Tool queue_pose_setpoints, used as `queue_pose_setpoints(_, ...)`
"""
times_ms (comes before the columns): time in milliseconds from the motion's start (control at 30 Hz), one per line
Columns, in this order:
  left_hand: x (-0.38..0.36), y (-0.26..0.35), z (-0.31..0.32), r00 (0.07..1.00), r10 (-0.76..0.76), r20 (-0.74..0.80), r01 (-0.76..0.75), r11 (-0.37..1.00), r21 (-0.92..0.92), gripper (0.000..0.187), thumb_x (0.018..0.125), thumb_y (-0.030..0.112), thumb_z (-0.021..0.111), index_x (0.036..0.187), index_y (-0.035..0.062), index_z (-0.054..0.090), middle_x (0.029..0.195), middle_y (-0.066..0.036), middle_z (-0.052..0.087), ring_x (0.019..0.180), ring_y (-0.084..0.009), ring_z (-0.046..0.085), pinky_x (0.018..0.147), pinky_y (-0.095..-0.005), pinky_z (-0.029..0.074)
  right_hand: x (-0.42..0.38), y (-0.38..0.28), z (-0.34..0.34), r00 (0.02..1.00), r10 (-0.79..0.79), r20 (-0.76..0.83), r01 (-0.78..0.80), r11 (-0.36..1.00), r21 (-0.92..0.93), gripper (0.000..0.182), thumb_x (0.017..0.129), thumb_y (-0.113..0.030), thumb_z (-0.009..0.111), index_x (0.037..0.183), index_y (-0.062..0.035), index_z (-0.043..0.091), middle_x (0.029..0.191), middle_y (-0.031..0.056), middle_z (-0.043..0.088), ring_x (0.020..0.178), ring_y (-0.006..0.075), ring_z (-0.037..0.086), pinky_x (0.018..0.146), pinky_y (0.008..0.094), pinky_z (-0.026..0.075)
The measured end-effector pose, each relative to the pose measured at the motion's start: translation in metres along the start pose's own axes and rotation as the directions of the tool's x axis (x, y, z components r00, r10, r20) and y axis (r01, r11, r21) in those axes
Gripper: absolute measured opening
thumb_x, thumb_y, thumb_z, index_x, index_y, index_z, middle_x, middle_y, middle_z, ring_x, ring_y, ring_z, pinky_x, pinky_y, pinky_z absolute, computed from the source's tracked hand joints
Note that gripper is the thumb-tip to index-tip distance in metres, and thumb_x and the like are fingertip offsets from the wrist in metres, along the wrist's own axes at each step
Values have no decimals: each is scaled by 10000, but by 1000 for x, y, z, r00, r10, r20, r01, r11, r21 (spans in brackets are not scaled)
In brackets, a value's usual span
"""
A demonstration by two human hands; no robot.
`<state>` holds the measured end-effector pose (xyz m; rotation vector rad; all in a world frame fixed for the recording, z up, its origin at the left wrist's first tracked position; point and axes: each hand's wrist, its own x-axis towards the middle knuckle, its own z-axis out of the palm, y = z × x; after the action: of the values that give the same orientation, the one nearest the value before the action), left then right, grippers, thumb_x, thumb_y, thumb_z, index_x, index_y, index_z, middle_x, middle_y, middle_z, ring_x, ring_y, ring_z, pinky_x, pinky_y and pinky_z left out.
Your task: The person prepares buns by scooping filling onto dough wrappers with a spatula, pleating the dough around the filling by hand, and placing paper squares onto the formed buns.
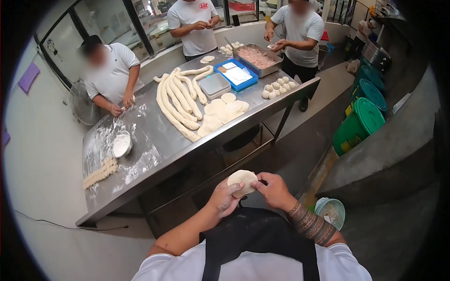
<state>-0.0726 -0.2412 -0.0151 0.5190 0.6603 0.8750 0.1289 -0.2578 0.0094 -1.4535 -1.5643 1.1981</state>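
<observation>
A flat round dough wrapper (241, 179) is held up in front of my black apron, off the near side of the steel table. My left hand (224, 199) supports it from below and the left, thumb pressed on its face. On the other side, my right hand (273, 189) pinches the wrapper's right edge between thumb and fingers. Closest to my hands on the table lies a pile of flat dough rounds (220, 114). Long dough ropes (180, 96) stretch out to the left of these rounds.
On the steel table (154, 140) are a flour bowl (122, 144), cut dough pieces (101, 173), a blue tray (241, 77), a metal lidded box (214, 86), a pan of pinkish filling (257, 57) and filled buns (278, 88). Three co-workers stand around it. Green lidded bins (358, 126) line the right.
</observation>
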Motion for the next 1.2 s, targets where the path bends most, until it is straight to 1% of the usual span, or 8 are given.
queue_pose_setpoints(67,-4,-6,12,1000,18,25,-19,999,50,417,957,77,604,1353,-50,563,1316,-179,650,1206,-263,642,1128,-408,465,-4,-2,-15,996,-88,14,88,995,-47,233,960,-240,698,959,-7,704,813,126,683,748,176,627,709,338,498)
queue_pose_setpoints(167,-10,-5,34,1000,-16,19,13,987,160,406,973,84,594,1361,-32,572,1292,-144,662,1131,-215,667,924,-323,586,-11,4,-33,979,-197,57,203,973,-108,236,959,-240,693,972,-5,705,860,168,686,798,265,652,746,367,508)
queue_pose_setpoints(300,-9,-22,60,996,25,-86,-8,981,196,387,989,103,595,1358,-13,588,1261,-112,676,1059,-167,684,601,-209,574,-24,-6,-48,976,-192,101,203,972,-117,252,962,-234,687,1027,7,713,934,201,691,870,360,667,791,406,520)
queue_pose_setpoints(400,-12,-26,68,987,2,-162,32,978,207,386,996,100,587,1361,-22,573,1277,-147,668,1129,-217,671,897,-321,595,-26,9,-49,967,-246,63,249,967,-56,231,968,-211,697,1040,8,712,943,149,708,858,243,657,801,354,519)
queue_pose_setpoints(567,9,-40,38,985,25,-173,-57,981,-184,410,973,50,593,1347,-102,524,1323,-228,640,1234,-315,636,1122,-423,485,-16,10,-62,991,-131,21,124,971,205,197,980,-128,680,1118,9,707,992,39,719,890,96,625,815,271,513)
queue_pose_setpoints(800,30,-5,33,979,70,-192,-61,997,49,452,920,25,645,1348,-87,549,1314,-218,652,1208,-293,649,1090,-393,499,31,10,-69,979,-202,-29,204,974,102,174,985,-110,664,1100,12,710,958,40,710,875,100,640,796,270,519)
queue_pose_setpoints(967,73,32,31,987,80,-137,-89,994,-61,432,938,42,619,1339,-105,550,1315,-223,651,1203,-294,651,1082,-390,504,80,-2,-75,951,-288,-111,299,949,98,159,987,-100,657,1074,21,712,925,56,702,847,109,648,774,269,522)
queue_pose_setpoints(1200,124,75,36,980,64,-190,-80,994,-75,468,979,127,607,1365,-118,510,1327,-243,632,1247,-316,625,1123,-420,471,187,-24,-118,884,-444,-146,412,888,-203,149,942,-113,680,995,21,720,948,179,718,867,319,699,783,379,543)
